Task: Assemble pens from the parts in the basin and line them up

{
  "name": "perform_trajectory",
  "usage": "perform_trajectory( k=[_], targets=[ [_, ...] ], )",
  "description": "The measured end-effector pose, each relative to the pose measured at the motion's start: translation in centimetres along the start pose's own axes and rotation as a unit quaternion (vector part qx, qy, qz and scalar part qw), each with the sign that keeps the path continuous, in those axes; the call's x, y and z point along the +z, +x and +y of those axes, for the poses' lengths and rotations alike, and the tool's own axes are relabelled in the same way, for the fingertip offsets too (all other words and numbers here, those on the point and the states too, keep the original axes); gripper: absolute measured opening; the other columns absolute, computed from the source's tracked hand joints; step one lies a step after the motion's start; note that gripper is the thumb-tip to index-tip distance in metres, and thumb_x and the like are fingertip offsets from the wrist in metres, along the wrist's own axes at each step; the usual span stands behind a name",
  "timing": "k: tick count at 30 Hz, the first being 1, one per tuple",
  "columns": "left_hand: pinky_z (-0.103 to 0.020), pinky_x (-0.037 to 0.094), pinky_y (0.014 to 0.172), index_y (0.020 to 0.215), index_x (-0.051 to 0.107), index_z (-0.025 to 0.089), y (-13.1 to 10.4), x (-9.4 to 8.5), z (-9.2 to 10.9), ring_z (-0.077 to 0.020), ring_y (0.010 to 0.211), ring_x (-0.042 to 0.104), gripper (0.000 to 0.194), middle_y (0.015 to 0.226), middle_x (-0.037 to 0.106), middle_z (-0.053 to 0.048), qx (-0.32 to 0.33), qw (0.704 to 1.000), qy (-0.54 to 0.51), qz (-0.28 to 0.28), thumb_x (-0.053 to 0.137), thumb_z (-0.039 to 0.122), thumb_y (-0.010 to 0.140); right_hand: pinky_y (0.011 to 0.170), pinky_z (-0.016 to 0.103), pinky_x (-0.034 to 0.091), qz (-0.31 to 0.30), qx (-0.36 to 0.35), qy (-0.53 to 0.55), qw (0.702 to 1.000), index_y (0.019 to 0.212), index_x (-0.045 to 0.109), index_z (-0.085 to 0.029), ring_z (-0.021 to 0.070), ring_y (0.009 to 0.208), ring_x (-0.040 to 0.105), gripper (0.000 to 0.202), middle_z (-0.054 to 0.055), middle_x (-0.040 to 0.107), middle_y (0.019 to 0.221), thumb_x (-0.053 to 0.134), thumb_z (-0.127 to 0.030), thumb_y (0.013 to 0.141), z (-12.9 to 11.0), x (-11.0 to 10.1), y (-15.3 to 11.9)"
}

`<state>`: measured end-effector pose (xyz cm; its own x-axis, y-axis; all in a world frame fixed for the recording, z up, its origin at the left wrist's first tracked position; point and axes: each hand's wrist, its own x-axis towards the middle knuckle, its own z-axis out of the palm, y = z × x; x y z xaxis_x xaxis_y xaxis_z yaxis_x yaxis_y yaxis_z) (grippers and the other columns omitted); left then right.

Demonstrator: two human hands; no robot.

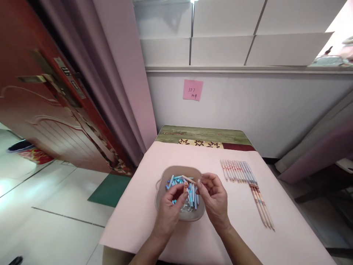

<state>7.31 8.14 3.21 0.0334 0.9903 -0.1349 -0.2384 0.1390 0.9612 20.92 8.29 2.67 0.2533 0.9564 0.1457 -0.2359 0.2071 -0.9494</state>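
Note:
Both hands are over a beige plastic basin [198, 173] on the table. My left hand [171, 206] pinches a small orange-brown piece [185, 187], which looks like a printed pen cap. My right hand [215, 197] has its thumb and fingers closed at the end of a slim beige pen barrel [189, 179] that points left over the basin; the fingers partly hide the contact. Inside the basin lie several loose blue and white pen parts [192, 195], with small clear pieces [186, 209] near its front.
Right of the basin, a row of slim pens [237, 171] lies side by side, with several beige pens with brown ends [261, 206] below it. Pink paper [132, 213] covers most of the table. A wall stands behind, with a pink note [193, 90]; a red door [55, 110] is left.

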Motion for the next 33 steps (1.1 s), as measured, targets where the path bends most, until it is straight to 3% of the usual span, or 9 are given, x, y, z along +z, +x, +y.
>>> perform_trajectory(
  k=[3,6,10,18,23,26,29,33],
  targets=[
    [-0.024,0.047,0.082,0.084,0.074,0.020,-0.2,-0.4,0.2,-0.0214,0.092,0.062,0.019,0.096,0.071,-0.006,0.026,1.000,0.003,0.003,0.075,0.014,0.066,0.067,0.028,0.053,-0.021,0.000,-0.008,1.000,0.114,0.051,-0.022,0.0153,0.071,0.062,0.037,0.002,0.064,0.080,0.064,-0.035,0.082,-0.4,0.3,0.0],
    [-0.025,0.046,0.085,0.081,0.074,0.021,-0.5,-0.6,0.7,-0.0229,0.096,0.061,0.020,0.096,0.070,-0.007,0.035,0.999,-0.007,0.012,0.075,0.010,0.064,0.070,0.030,0.053,-0.042,-0.027,-0.049,0.998,0.106,0.056,-0.020,0.0166,0.073,0.063,0.025,0.004,0.065,0.082,0.059,-0.034,0.085,-0.5,0.5,-0.1],
    [-0.030,0.043,0.092,0.081,0.074,0.025,-0.7,-0.6,1.1,-0.0247,0.099,0.058,0.022,0.097,0.070,-0.006,0.072,0.996,0.059,0.000,0.074,0.010,0.065,0.068,0.028,0.052,-0.048,-0.085,-0.139,0.985,0.098,0.059,-0.020,0.0158,0.072,0.064,0.014,0.004,0.067,0.084,0.055,-0.029,0.088,-0.7,0.4,-0.3],
    [-0.032,0.037,0.097,0.084,0.075,0.027,-1.0,-0.5,1.4,-0.0248,0.097,0.056,0.020,0.094,0.069,-0.006,0.128,0.978,0.166,0.005,0.072,0.013,0.069,0.066,0.026,0.052,-0.051,-0.171,-0.253,0.951,0.098,0.060,-0.021,0.0150,0.071,0.064,0.013,0.003,0.069,0.084,0.055,-0.022,0.086,-0.9,0.3,-0.5],
    [-0.028,0.040,0.093,0.077,0.074,0.025,-1.2,-0.5,1.8,-0.0230,0.095,0.058,0.022,0.091,0.069,-0.005,0.101,0.993,0.061,0.018,0.074,0.007,0.064,0.071,0.029,0.053,-0.092,-0.197,-0.278,0.936,0.099,0.066,-0.023,0.0170,0.078,0.065,0.018,0.005,0.070,0.090,0.053,-0.020,0.087,-1.6,0.2,-0.7],
    [-0.025,0.041,0.091,0.074,0.073,0.024,-1.2,-0.7,1.9,-0.0215,0.095,0.059,0.024,0.090,0.070,-0.005,0.064,0.998,0.018,0.023,0.073,0.003,0.063,0.075,0.031,0.053,-0.111,-0.191,-0.264,0.939,0.104,0.068,-0.025,0.0194,0.085,0.065,0.023,0.006,0.070,0.095,0.053,-0.021,0.087,-1.9,-0.1,-0.6],
    [-0.025,0.044,0.087,0.071,0.072,0.023,-1.3,-0.8,1.8,-0.0218,0.095,0.060,0.025,0.090,0.070,-0.005,0.036,0.998,-0.037,0.027,0.072,-0.001,0.062,0.074,0.032,0.054,-0.104,-0.142,-0.229,0.957,0.109,0.066,-0.024,0.0201,0.083,0.066,0.025,0.007,0.070,0.096,0.052,-0.025,0.088,-2.0,-0.4,-0.4],
    [-0.025,0.046,0.085,0.074,0.073,0.022,-1.3,-1.1,1.6,-0.0215,0.094,0.061,0.024,0.092,0.071,-0.005,0.038,0.999,-0.022,0.016,0.073,0.001,0.062,0.069,0.030,0.053,-0.124,-0.109,-0.226,0.960,0.100,0.069,-0.022,0.0180,0.074,0.064,0.020,0.006,0.070,0.091,0.057,-0.028,0.086,-2.1,-0.5,-0.5]
  ],
)
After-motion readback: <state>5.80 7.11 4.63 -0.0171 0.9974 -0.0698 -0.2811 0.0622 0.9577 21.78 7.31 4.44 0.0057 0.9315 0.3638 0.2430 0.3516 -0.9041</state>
